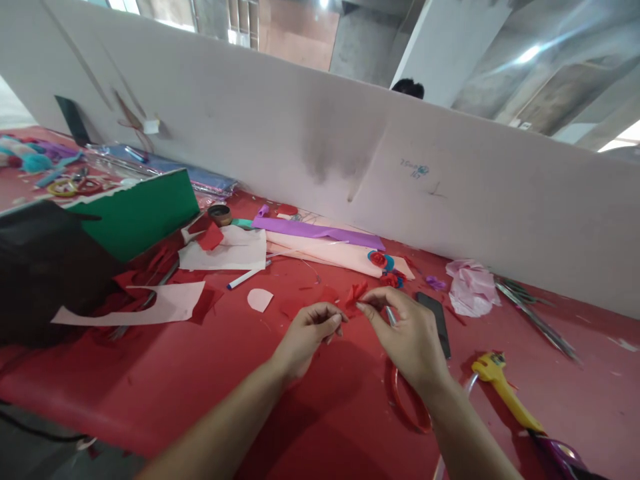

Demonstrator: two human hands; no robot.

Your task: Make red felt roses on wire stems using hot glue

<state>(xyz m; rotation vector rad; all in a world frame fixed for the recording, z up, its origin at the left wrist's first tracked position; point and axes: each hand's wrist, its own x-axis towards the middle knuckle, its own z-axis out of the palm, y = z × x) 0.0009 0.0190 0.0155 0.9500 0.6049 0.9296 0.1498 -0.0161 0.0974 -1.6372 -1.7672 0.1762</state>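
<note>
My right hand pinches a piece of red crepe paper between thumb and fingertips, just above the red table. Close beside it, my left hand has its thumb and fingers pressed together; anything between them is too small to make out. Under my right wrist lie scissors with a red handle, partly covered by the hand. Loose red paper petals lie behind my left hand, hard to tell from the red tabletop. Finished-looking red and blue paper flowers rest beyond my right hand.
A black phone and a yellow glue gun lie at right, near crumpled pink plastic. Paper rolls, a white marker and paper scraps spread left. A white partition stands behind; a person's head shows above.
</note>
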